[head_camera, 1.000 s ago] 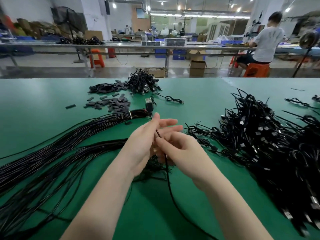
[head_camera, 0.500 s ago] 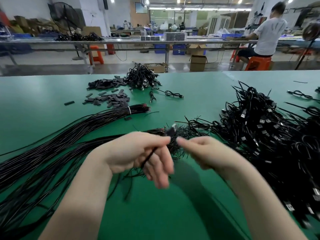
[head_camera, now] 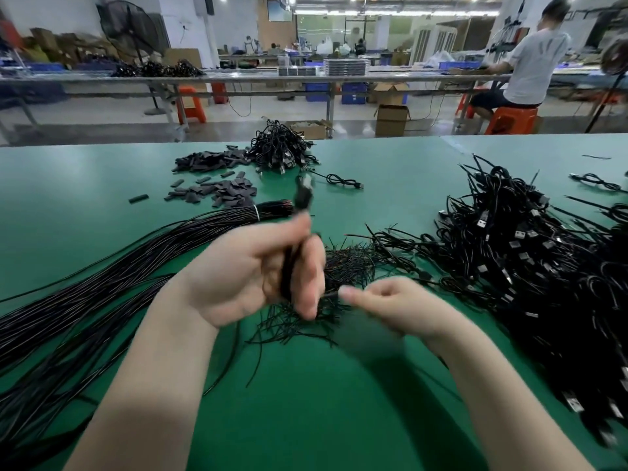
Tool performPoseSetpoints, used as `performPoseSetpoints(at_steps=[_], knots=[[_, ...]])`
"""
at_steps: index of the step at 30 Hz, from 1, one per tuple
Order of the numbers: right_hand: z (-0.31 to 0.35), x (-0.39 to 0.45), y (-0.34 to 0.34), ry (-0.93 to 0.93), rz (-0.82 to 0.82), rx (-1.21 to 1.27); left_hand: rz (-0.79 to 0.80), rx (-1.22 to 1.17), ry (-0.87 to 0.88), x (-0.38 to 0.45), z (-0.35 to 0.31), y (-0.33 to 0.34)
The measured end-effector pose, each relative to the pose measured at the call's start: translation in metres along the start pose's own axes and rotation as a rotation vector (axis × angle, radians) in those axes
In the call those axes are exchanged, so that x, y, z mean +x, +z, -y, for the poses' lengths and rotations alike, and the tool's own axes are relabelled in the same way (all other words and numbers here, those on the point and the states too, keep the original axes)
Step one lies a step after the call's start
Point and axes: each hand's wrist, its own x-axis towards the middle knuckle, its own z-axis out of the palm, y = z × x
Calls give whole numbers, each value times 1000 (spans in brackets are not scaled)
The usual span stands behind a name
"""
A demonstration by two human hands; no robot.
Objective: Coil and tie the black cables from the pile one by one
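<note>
Both hands — left hand [head_camera: 248, 277], right hand [head_camera: 390, 305] — curled on cable [head_camera: 295, 246]

Two bare forearms rise from the lower edge of the frame toward its middle, neither covered by a sleeve as far as the picture reaches. The left hand [head_camera: 251, 273] and the right hand [head_camera: 390, 307] are ungloved. No ring, watch or band shows on either wrist or finger, though motion blur smears both hands, so small details may be lost. Fingernails look short and unpainted.
</note>
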Motion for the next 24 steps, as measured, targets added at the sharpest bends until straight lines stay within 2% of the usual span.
performPoseSetpoints(at_steps=[2,3,4,6,7,9,10,11,13,15,17,19,21,22,24], knots=[[7,-2,-13,-55,-216,193,8,323,-224,5,9,3],[13,-5,-16,-118,-239,291,-30,395,-291,11,13,6],[22,-8,-18,-194,-192,370,-101,366,-292,16,16,10],[38,-16,-9,-342,48,476,-272,27,-142,24,16,12],[41,-18,-2,-374,193,510,-309,-174,-32,25,12,10],[35,-15,12,-311,422,488,-296,-426,163,21,4,6],[27,-12,17,-241,453,407,-258,-476,225,18,0,4],[17,-6,20,-164,411,280,-232,-476,255,14,-4,5],[2,3,17,-17,184,49,-206,-313,215,3,-9,5],[-3,5,5,58,-46,158,-105,0,51,-3,-6,4],[4,2,-10,-9,-207,339,-45,320,-168,2,3,6],[20,-7,-19,-151,-232,416,-138,403,-227,16,15,13],[38,-17,-14,-301,-78,458,-379,159,-79,30,20,17],[44,-22,-7,-350,26,455,-447,-7,15,33,19,16],[46,-23,6,-372,157,402,-428,-269,151,31,11,13]])
